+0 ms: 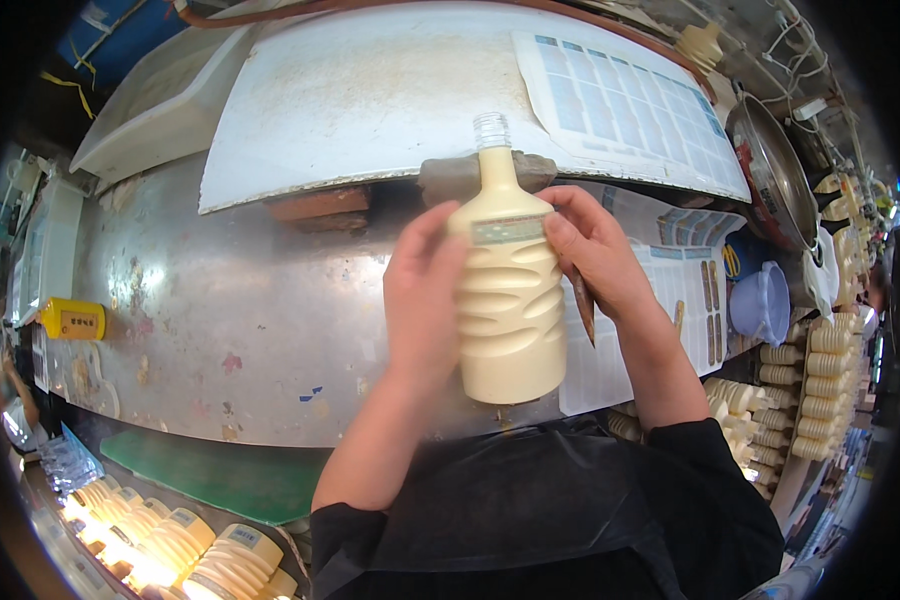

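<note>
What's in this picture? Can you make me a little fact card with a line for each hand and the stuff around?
Left hand: blurred, at the left side of the cream bottle
Right hand: at its right side, with a brown pointed tool
Bottle shape: wavy body, clear threaded neck
On its shoulder: greyish strip
Far left: yellow bottle
Right: purple basin

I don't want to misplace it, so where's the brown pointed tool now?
In the head view, the brown pointed tool is in the right hand, just right of the cream bottle.
</note>
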A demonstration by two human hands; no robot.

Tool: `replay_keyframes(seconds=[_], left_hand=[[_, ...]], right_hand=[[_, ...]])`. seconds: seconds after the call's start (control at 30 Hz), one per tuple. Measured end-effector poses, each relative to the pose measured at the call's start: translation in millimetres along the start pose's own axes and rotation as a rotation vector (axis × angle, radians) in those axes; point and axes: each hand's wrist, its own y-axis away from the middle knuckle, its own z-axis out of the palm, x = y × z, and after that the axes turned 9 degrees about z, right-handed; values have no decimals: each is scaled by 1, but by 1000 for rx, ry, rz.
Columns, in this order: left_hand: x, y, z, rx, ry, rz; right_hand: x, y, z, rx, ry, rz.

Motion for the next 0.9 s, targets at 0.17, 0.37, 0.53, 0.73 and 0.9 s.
replay_keyframes(seconds=[0.17, 0.37, 0.53, 0.73, 0.9], left_hand=[[-1, 10, -6, -27, -91, 22], [-10, 27, -3, -178, -491, 146], [-5, 26, -1, -153, -517, 12], [-3, 23, 1, -227, -197, -52], [0, 23, 8, -248, -65, -111]], right_hand=[[7, 2, -21, -27, -88, 50], [14, 11, -14, -39, 15, 137], [-1, 22, -14, -60, 168, 128], [-1, 28, -10, -31, 252, -178], [0, 32, -9, 62, 371, -257]])
